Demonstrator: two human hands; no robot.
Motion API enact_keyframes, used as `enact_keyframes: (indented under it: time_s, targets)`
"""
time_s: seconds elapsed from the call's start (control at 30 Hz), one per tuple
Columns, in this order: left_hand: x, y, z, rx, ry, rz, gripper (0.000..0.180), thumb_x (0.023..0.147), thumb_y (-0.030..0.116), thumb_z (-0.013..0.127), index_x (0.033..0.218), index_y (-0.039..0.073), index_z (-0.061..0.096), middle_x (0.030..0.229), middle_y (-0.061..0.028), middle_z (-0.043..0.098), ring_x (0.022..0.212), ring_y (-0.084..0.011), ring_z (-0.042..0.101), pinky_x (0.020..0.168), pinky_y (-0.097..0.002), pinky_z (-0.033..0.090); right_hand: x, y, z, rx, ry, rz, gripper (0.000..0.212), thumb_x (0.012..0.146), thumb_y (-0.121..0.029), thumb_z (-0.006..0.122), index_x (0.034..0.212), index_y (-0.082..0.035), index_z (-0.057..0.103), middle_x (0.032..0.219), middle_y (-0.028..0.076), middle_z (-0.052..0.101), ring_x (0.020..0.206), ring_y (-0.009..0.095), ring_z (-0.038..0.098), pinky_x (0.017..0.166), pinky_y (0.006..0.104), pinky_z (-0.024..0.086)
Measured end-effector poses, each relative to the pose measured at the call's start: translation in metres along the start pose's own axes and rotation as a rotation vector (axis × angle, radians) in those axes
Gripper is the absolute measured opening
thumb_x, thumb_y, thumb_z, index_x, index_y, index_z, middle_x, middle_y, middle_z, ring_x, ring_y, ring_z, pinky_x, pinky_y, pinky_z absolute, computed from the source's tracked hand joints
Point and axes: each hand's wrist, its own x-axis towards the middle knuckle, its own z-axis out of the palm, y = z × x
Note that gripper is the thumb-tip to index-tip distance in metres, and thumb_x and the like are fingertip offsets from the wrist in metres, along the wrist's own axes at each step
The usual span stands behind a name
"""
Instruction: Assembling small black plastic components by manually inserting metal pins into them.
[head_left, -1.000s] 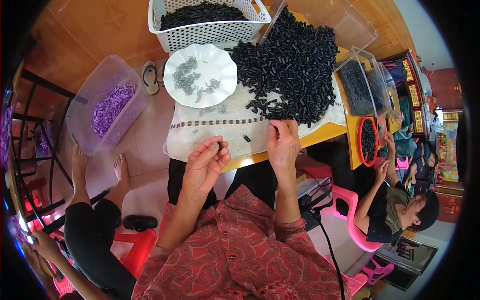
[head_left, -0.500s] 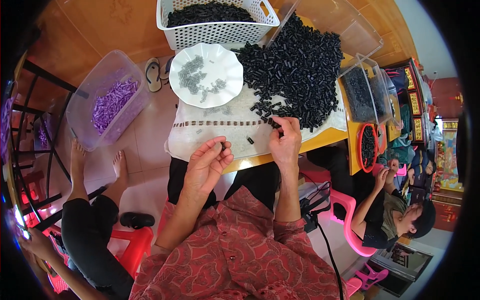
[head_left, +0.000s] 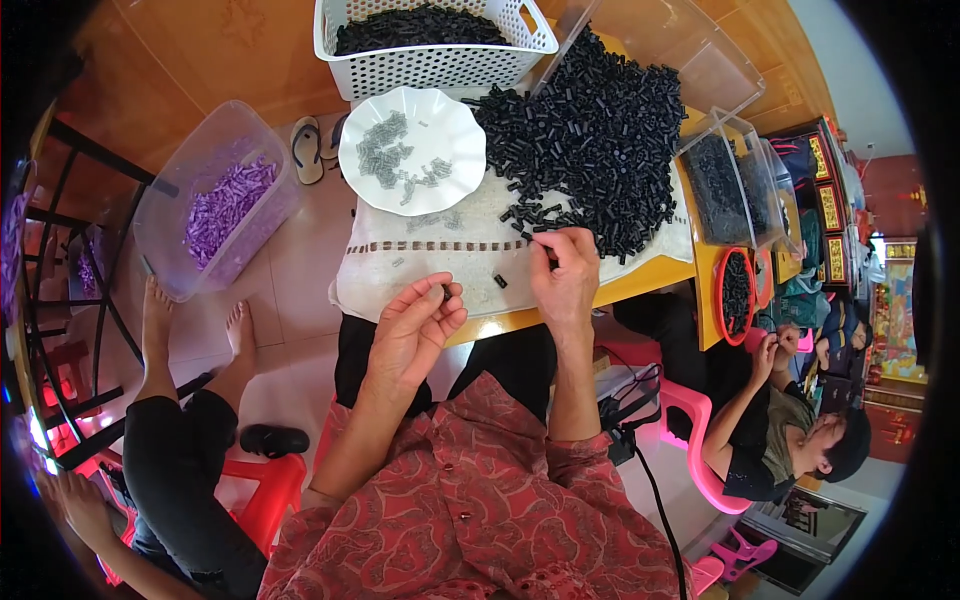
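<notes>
My left hand [head_left: 412, 325] is raised over the table's front edge, its thumb and fingers pinching a small black cylindrical piece [head_left: 446, 292]. My right hand [head_left: 566, 278] is at the near edge of a big heap of black cylindrical pieces [head_left: 600, 140], fingers curled and fingertips together over the cloth; what is between them is mostly hidden. One loose black piece [head_left: 500, 281] lies on the white cloth [head_left: 375, 270] between my hands. A scalloped white plate [head_left: 460, 190] with small clear pieces stands beyond my left hand. More clear pieces [head_left: 435, 222] lie beside the plate.
Behind the plate stands a white perforated basket [head_left: 430, 72] of black pieces. Clear bins [head_left: 725, 185] and a red basket [head_left: 736, 295] are on the right. A tub [head_left: 165, 225] of purple pieces is at left. People sit on both sides.
My right hand has shifted slightly left, its fingers drawing in at the heap's edge. My left hand stays in place with its black piece.
</notes>
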Motion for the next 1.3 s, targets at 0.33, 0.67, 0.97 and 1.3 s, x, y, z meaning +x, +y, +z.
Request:
enact_keyframes:
  time_s: [0.33,0.67,0.97,1.3]
  targets:
    - [0.0,0.002,-0.001,-0.02,-0.01,0.005,0.023,0.092,0.006,0.055,0.113,-0.003,0.057,0.101,-0.0127,0.062,0.087,-0.0165,0.062,0.082,-0.0319,0.054,0.016,-0.007,0.018,-0.279,-0.031,-0.176,0.013,0.072,-0.009,0.07,0.084,-0.012,0.068,0.086,0.007,0.057,0.08,0.026,0.057,0.07,0.0389,0.041]
    - [0.001,0.001,-0.002,-0.018,-0.027,0.002,0.023,0.092,0.005,0.054,0.113,-0.003,0.057,0.102,-0.0127,0.062,0.087,-0.0169,0.062,0.083,-0.032,0.053,0.02,-0.007,0.019,-0.28,-0.131,-0.117,0.011,0.074,-0.008,0.069,0.084,-0.009,0.067,0.086,0.01,0.058,0.078,0.03,0.059,0.069,0.0407,0.044]
    - [0.0,0.0,-0.004,-0.004,-0.017,0.011,0.024,0.092,0.004,0.054,0.115,-0.002,0.056,0.105,-0.0142,0.06,0.09,-0.0173,0.06,0.084,-0.0319,0.052,0.01,-0.01,0.016,-0.076,-0.095,-0.095,0.01,0.078,-0.002,0.063,0.087,-0.005,0.063,0.083,0.011,0.059,0.073,0.027,0.06,0.065,0.0365,0.044]
    - [0.001,-0.003,-0.003,0.009,-0.048,0.031,0.024,0.093,0.006,0.053,0.116,0.0,0.056,0.108,-0.0122,0.06,0.094,-0.018,0.061,0.087,-0.0326,0.052,-0.031,-0.05,-0.002,0.858,-0.347,0.383,0.011,0.088,0.002,0.058,0.098,0.004,0.062,0.09,0.005,0.062,0.076,0.011,0.063,0.069,0.023,0.05]
